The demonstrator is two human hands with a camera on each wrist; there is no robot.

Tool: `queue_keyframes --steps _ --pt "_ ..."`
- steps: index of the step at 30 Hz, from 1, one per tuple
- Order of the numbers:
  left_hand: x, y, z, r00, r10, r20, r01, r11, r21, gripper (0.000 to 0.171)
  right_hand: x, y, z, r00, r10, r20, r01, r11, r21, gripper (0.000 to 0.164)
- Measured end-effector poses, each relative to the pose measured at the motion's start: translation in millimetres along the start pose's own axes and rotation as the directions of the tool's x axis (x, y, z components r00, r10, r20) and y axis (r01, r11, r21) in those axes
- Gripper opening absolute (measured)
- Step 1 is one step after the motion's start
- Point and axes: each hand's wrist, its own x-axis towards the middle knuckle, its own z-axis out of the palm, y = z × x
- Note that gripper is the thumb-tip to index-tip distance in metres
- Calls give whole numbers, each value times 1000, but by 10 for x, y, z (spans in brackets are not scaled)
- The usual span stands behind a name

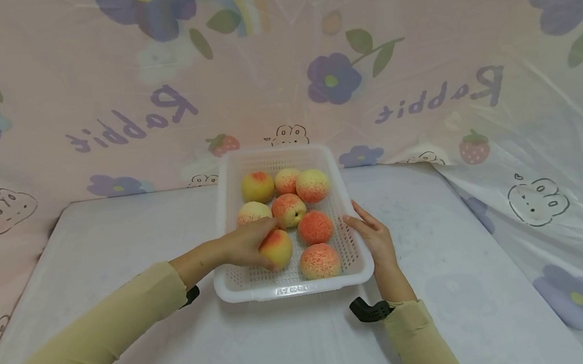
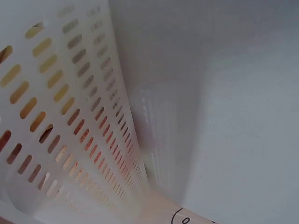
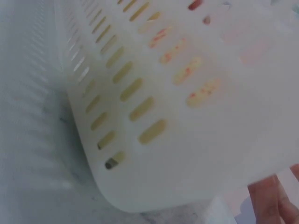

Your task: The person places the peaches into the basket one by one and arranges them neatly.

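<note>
A white plastic basket (image 1: 296,290) with slotted walls stands on the table and holds several red-and-yellow peaches. My left hand (image 1: 242,245) reaches over its left rim and grips a yellow peach with a red blush (image 1: 280,252) near the front. Next to that hand lie a pale speckled peach (image 1: 252,213) and a red-and-yellow peach (image 1: 290,209). At the basket's right side, my right hand (image 1: 378,241) holds the rim. Some fingers (image 3: 266,198) of this hand show at the basket's edge in the right wrist view. The left wrist view shows only the basket's outer wall (image 2: 70,112), not the hand's grip.
Other peaches lie at the basket's back and right, among them a red peach (image 1: 316,227) and a speckled peach (image 1: 320,261). The table (image 1: 135,236) has a pale cover. A patterned cloth (image 1: 272,79) hangs behind it and down the right side.
</note>
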Motion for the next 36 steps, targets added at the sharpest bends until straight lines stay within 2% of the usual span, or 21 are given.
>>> queue_keyframes --steps 10,17,27,30,36 --pt "23 -16 31 1000 19 -5 -19 1000 -17 76 11 -14 1 1000 -9 11 9 1000 0 56" --pt "39 -17 46 1000 6 1 -6 1000 -11 76 19 -10 18 1000 -7 7 8 1000 -10 55" --pt "48 -35 63 999 -11 -31 11 1000 1 73 28 3 38 1000 -12 1 12 1000 6 54" --pt "45 -41 67 999 -19 -45 18 1000 -6 69 23 0 43 1000 -6 2 6 1000 5 55" --pt "14 -40 57 992 -16 -122 10 999 -53 63 22 7 52 1000 -7 14 7 1000 8 55"
